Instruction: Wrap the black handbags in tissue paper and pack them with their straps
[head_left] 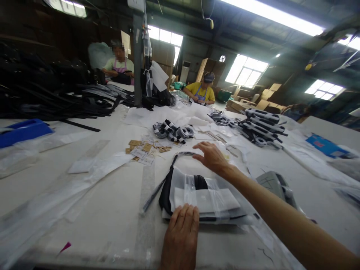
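Note:
In front of me lies a black bag, largely covered by translucent white wrapping with clear strips across it. My left hand rests on the bag's near edge, fingers straight, side by side and flat. Beyond the bag's far side, my right hand is held with thumb and fingers apart. It is close to the wrapped strap that curves out from the bag; whether it touches the strap I cannot tell. Another strap end sticks out to the left on the table.
Small brown and white tags lie beyond the bag, with rolled grey straps behind them. A grey plastic object sits by my right forearm. Bundled straps are piled at far right. Two people work across the table, near a post.

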The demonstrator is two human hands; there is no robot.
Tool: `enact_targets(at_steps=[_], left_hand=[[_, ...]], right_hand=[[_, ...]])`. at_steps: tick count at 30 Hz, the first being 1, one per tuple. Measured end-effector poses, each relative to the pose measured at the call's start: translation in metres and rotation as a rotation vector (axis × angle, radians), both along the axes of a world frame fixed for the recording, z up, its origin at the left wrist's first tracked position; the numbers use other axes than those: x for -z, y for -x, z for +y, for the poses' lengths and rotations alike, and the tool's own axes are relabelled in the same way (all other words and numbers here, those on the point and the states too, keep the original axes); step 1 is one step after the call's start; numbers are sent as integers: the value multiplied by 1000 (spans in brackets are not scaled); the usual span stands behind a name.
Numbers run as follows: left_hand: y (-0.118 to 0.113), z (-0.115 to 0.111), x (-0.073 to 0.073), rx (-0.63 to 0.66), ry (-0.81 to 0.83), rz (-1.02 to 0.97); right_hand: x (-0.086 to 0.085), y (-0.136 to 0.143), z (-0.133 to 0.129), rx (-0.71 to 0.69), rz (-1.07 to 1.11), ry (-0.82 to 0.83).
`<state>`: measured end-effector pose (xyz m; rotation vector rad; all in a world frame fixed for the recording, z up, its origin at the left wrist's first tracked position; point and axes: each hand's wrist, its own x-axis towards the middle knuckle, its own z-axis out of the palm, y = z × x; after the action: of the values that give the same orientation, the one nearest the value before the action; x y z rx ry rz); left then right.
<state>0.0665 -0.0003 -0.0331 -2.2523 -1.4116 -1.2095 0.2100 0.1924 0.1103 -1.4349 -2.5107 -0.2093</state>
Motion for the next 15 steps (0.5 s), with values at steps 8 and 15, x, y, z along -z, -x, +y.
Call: enact_targets(at_steps=[8,15], left_hand=[[2,6,-12,47,124,80],[31,18,-59,228,425,-25]], right_hand=[[76,4,-53,34,143,472],[83,-2,-46,77,302,526]])
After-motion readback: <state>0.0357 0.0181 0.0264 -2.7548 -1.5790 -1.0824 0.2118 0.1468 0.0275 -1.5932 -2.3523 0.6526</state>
